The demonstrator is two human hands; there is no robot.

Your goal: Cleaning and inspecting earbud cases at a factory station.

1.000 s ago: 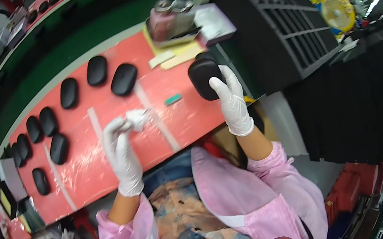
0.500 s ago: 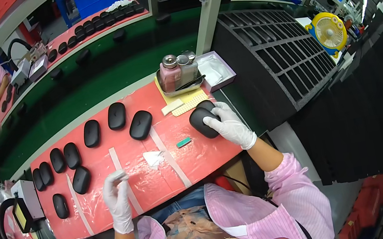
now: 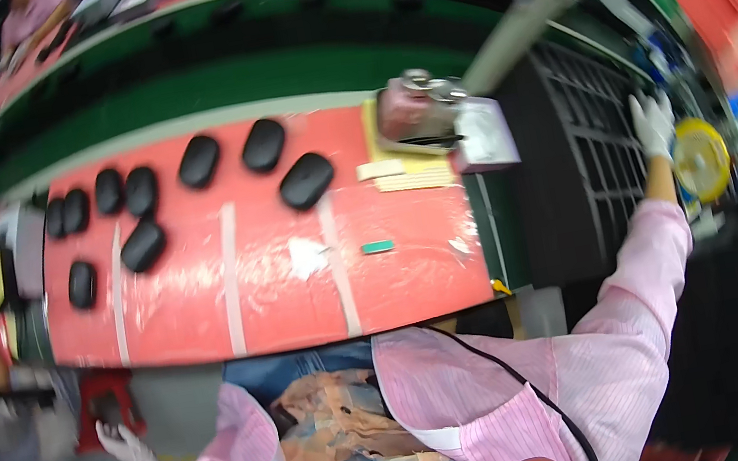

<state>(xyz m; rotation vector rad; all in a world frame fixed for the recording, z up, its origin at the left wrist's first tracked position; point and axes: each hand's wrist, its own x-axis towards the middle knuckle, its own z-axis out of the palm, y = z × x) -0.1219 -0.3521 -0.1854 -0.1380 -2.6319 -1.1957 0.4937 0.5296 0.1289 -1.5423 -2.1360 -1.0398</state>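
My right hand (image 3: 654, 124), white-gloved, is stretched far right over the outer edge of a black compartment tray (image 3: 602, 133), close to the yellow fan (image 3: 701, 159). Its fingers look spread, and nothing shows in them, though the picture is smeared there. Low on the left, my left hand (image 3: 131, 450), also gloved, hangs off the table beside a red stool (image 3: 107, 399). Its fingers are apart and hold nothing. Several rounded black cases lie on the pink-red table mat (image 3: 197, 308); the case (image 3: 307, 180) farthest right is nearest the bottles.
A metal tray with pump bottles (image 3: 419, 110) stands at the back right beside a white box (image 3: 484, 135). A small green block (image 3: 378, 247) lies on the mat. Behind runs a green conveyor (image 3: 196, 74). A grey post (image 3: 537, 7) rises right of it. Another person (image 3: 32, 23) works beyond.
My right hand has swung from the table to the far right; the black cases it gripped are no longer visible. My left hand has dropped off the table leftward. The view has turned.
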